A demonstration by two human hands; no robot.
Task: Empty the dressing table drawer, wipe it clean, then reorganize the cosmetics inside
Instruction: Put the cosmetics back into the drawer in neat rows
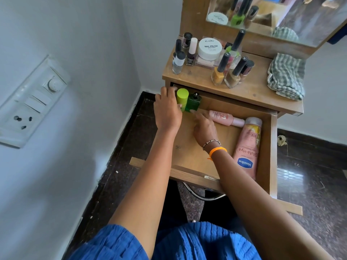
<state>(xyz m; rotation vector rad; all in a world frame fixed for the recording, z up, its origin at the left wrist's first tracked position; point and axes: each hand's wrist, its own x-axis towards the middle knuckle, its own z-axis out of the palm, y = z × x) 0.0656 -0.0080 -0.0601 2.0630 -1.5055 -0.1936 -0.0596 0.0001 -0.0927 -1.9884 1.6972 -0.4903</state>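
The wooden drawer (191, 152) of the dressing table is pulled out. At its back left corner stand a lime-green capped bottle (51, 97) and a dark green glass bottle (193, 102). My left hand (167, 111) grips the lime-green bottle. My right hand (203, 126) reaches with its fingers to the base of the dark green bottle. A small pink bottle (224, 118) lies across the back of the drawer. A large pink Vaseline lotion bottle (247, 147) lies along the right side.
On the tabletop (253, 89) stand several nail polish bottles (179, 62), a white nail polish remover tub (210, 48) and a folded green checked cloth (286, 76). A mirror (272, 14) rises behind. A switchboard (32, 102) is on the left wall.
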